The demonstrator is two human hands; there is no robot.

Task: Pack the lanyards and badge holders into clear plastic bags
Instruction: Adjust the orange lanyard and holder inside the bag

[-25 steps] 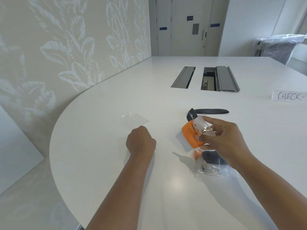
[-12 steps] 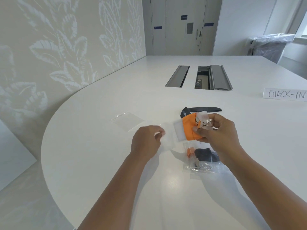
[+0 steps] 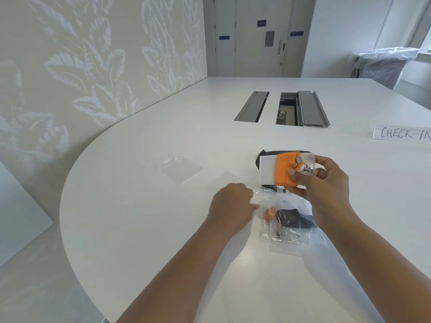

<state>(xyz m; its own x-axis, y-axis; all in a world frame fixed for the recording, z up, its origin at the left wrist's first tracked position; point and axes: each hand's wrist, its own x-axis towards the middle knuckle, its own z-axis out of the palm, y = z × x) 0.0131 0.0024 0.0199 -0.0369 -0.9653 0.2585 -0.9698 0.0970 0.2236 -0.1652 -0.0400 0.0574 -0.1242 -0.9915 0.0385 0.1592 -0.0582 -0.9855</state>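
My right hand (image 3: 324,180) grips a folded orange lanyard (image 3: 285,169) wound around a white badge holder (image 3: 267,169), with the metal clip at my fingertips. My left hand (image 3: 232,202) pinches the edge of an empty clear plastic bag (image 3: 229,183) lying just left of the lanyard. In front of my right wrist lies a filled clear bag (image 3: 293,231) with an orange and a dark lanyard inside. A dark lanyard (image 3: 261,157) lies on the white table (image 3: 140,206) behind the held bundle.
Another empty clear bag (image 3: 180,167) lies flat to the left. A CHECK-IN paper sign (image 3: 402,134) stands at the right. Two cable hatches (image 3: 282,108) are set into the table's middle, one with its lid up. A patterned wall runs along the left.
My left hand went from a fist on the table to pinching a clear bag, dragging it toward the lanyard. My right hand lifted the orange bundle slightly up and right.
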